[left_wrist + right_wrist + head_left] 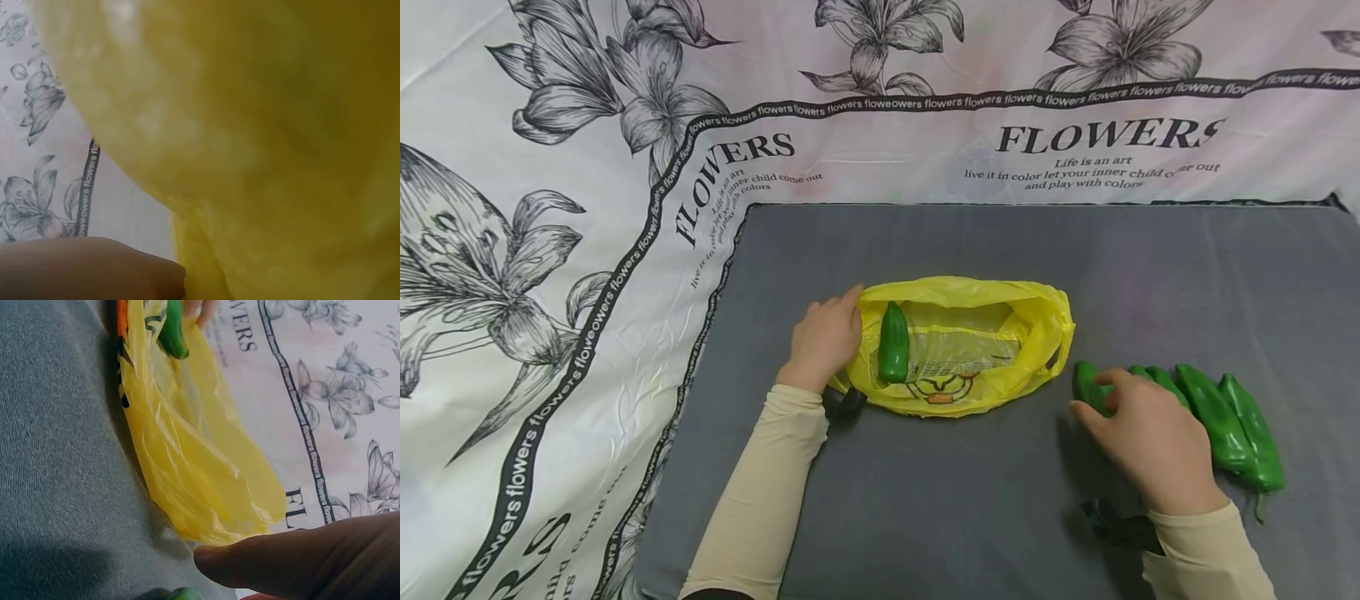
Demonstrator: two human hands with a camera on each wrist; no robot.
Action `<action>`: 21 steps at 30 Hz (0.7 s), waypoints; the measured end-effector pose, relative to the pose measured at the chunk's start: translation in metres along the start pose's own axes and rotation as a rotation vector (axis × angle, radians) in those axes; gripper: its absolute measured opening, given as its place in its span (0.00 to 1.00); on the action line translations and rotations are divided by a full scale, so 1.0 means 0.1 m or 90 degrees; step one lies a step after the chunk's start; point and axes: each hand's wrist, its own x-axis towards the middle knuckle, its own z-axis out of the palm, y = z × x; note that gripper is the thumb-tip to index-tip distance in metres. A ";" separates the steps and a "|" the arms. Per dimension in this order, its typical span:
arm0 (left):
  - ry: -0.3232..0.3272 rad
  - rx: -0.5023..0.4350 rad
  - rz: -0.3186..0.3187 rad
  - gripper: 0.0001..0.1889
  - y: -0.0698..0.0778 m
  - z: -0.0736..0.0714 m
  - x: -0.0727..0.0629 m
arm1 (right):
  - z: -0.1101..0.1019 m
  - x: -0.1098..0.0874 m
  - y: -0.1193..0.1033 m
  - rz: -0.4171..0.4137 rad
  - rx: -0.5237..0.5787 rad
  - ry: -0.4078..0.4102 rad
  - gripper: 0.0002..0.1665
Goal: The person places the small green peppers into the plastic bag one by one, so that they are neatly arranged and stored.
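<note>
A yellow plastic bag [977,400] lies with its mouth spread wide, and one green pepper [893,343] is inside at its left end. My left hand [825,340] holds the bag's left rim; in the left wrist view the yellow plastic [250,150] fills most of the picture beside a finger. To the right of the bag, my right hand [1157,442] is over a row of green peppers [1217,417]. Its thumb and forefinger stand apart near the leftmost pepper [1090,387], and the other fingers are largely hidden. In the right wrist view a pepper [182,594] shows below the thumb.
A grey cloth [940,508] covers the work surface. Behind it and to the left runs white fabric [880,158] printed with flowers and lettering. A dark wrist strap piece [1116,529] sits beneath the right wrist.
</note>
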 end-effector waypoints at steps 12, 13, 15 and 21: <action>0.005 -0.007 0.003 0.26 -0.04 0.00 -0.01 | 0.04 -0.01 0.08 0.018 -0.027 -0.010 0.39; 0.004 -0.008 0.002 0.26 -0.04 0.00 -0.01 | 0.04 -0.01 0.08 0.022 -0.029 -0.018 0.40; 0.006 -0.010 0.005 0.26 -0.05 0.00 -0.03 | 0.05 0.00 0.09 0.024 -0.034 -0.027 0.41; 0.012 -0.017 0.016 0.26 -0.03 0.00 0.00 | 0.05 0.03 0.11 0.033 -0.046 -0.048 0.44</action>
